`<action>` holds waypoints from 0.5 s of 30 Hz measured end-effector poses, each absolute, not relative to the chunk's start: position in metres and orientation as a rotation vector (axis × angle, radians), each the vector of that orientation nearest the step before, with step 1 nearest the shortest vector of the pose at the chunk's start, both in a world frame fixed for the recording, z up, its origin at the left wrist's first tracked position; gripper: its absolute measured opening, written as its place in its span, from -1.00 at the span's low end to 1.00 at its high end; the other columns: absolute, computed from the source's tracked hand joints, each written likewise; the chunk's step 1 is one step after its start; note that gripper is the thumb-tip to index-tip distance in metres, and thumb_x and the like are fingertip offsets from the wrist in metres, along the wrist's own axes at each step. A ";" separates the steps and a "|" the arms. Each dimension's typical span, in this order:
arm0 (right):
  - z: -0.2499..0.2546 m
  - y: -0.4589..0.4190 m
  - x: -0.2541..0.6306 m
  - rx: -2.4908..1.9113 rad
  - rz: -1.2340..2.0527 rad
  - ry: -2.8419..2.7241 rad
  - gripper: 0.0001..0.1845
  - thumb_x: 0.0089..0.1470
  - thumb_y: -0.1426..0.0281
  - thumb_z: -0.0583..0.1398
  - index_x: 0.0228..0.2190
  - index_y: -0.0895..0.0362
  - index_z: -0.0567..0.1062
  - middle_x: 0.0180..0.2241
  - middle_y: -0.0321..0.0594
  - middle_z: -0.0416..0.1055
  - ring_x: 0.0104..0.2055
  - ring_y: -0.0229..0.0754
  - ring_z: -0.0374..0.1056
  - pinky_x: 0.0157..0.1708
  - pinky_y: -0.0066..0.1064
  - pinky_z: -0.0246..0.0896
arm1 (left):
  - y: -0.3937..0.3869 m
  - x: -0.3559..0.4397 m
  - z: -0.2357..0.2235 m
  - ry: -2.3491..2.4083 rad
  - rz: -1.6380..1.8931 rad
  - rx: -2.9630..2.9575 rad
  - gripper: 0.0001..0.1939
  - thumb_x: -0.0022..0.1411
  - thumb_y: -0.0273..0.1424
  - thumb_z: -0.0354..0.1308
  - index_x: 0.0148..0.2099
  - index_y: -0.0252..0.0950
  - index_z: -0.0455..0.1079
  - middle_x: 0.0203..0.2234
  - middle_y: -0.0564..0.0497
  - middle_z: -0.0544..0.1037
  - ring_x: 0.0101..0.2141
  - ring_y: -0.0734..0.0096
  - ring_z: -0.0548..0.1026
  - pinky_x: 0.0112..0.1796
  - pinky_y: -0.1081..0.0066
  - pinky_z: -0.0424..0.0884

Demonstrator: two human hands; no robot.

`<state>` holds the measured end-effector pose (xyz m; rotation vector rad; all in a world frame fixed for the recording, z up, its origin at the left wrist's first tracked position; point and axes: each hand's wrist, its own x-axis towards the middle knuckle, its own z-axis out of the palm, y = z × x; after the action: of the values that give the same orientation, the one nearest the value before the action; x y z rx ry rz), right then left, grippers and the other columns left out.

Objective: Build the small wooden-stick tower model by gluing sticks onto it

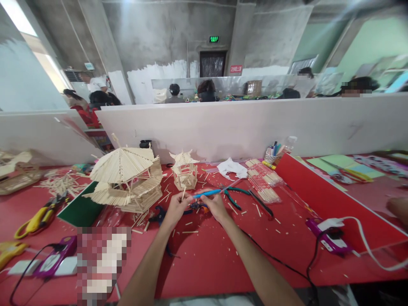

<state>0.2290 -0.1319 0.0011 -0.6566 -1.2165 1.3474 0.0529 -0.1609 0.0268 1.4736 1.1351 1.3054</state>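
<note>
My left hand [176, 209] is closed in a pinch, a short wooden stick [184, 193] standing up from its fingers. Held level between my hands is a slim blue pen-like tool [207, 193]; my right hand [217, 207] is closed around its right end, and its left tip meets my left fingertips. Just beyond my hands stands a small stick pavilion [185, 172], with a larger two-roofed stick pavilion [127, 176] to its left. A dark blue tool [158, 215] lies partly hidden behind my left wrist. Green-handled pliers [234, 196] rest right of my right hand.
Bundles of wooden sticks [263, 178] and a crumpled white cloth [232, 168] lie at back right. A red divider [334, 204] and purple power strip [330, 238] stand at right. Yellow-handled cutters [41, 216] lie left. A white partition [239, 127] closes the back; people sit beyond it.
</note>
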 end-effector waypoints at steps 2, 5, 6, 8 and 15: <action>-0.001 -0.133 0.227 -0.633 1.356 -1.192 -0.70 -0.05 0.14 0.41 -0.34 0.07 0.61 -0.32 -0.22 0.60 -0.33 -0.12 0.51 -0.26 -0.28 0.47 | -0.163 0.055 0.027 1.127 1.326 1.440 -0.56 0.08 -0.02 0.28 -0.43 -0.34 0.39 -0.65 0.19 0.15 -0.58 0.60 0.04 -0.54 0.52 0.00; -0.001 -0.135 0.225 -0.610 1.367 -1.156 -0.66 -0.08 0.11 0.43 -0.36 0.08 0.59 -0.31 -0.19 0.60 -0.29 -0.07 0.53 -0.19 -0.22 0.48 | -0.166 0.060 0.027 1.112 1.365 1.377 -0.56 0.06 -0.02 0.30 -0.43 -0.33 0.37 -0.66 0.21 0.15 -0.60 0.61 0.02 -0.55 0.52 -0.01; 0.000 -0.136 0.225 -0.603 1.370 -1.148 -0.65 -0.09 0.10 0.43 -0.37 0.08 0.58 -0.31 -0.19 0.60 -0.29 -0.07 0.53 -0.18 -0.21 0.47 | -0.167 0.062 0.027 1.103 1.374 1.359 -0.56 0.06 -0.01 0.30 -0.43 -0.32 0.37 -0.66 0.21 0.14 -0.60 0.61 0.02 -0.55 0.53 -0.01; 0.002 -0.137 0.224 -0.589 1.374 -1.139 -0.64 -0.08 0.09 0.43 -0.36 0.08 0.57 -0.30 -0.19 0.60 -0.28 -0.06 0.53 -0.18 -0.20 0.47 | -0.168 0.065 0.028 1.087 1.390 1.337 -0.55 0.06 -0.01 0.30 -0.42 -0.32 0.37 -0.66 0.22 0.14 -0.60 0.61 0.03 -0.55 0.53 0.00; 0.007 -0.128 0.228 -0.632 1.393 -1.151 -0.58 0.07 0.00 0.30 -0.25 0.07 0.44 -0.36 -0.23 0.54 -0.38 -0.15 0.47 -0.39 -0.34 0.42 | -0.166 0.073 0.029 1.139 1.362 1.355 -0.50 0.07 0.06 0.28 -0.34 -0.33 0.45 -0.63 0.18 0.20 -0.57 0.57 0.09 -0.52 0.50 0.03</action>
<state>0.2276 -0.1282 0.0074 -0.6321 -1.1506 1.3931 0.0726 -0.1656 0.0289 1.3553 1.1394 1.3621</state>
